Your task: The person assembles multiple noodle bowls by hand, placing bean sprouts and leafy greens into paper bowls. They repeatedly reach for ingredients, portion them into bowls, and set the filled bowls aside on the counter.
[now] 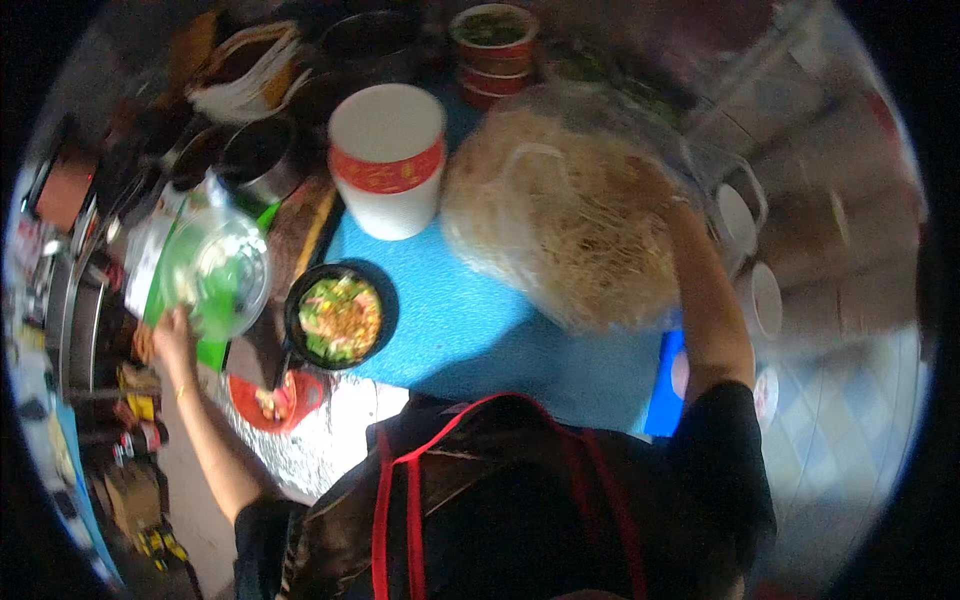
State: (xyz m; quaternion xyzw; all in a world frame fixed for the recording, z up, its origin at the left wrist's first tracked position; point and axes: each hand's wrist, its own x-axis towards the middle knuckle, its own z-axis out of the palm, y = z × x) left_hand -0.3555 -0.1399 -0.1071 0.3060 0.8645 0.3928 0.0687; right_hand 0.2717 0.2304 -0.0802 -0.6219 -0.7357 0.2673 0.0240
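At the left, my left hand [172, 335] grips the edge of a clear plastic bowl [245, 300], which is blurred and has something pale in it. My right hand [652, 188] reaches over a large clear plastic bag [490, 240] of pale, thin noodle-like strands [590, 245]. Its fingers blend into the strands, so their closure is hidden. Between my arms a black bowl [292, 325] stands on the blue tabletop [470, 350]. Chopped greens, pink pieces and brown crumbs [342, 322] fill it.
Behind the black bowl stands a tall white tub with a red band [385, 165]. Stacked red-and-white tubs [493, 60], the top one holding greens, are at the back. Dark pots [258, 155] crowd the back left. A red basket [310, 405] sits below the black bowl.
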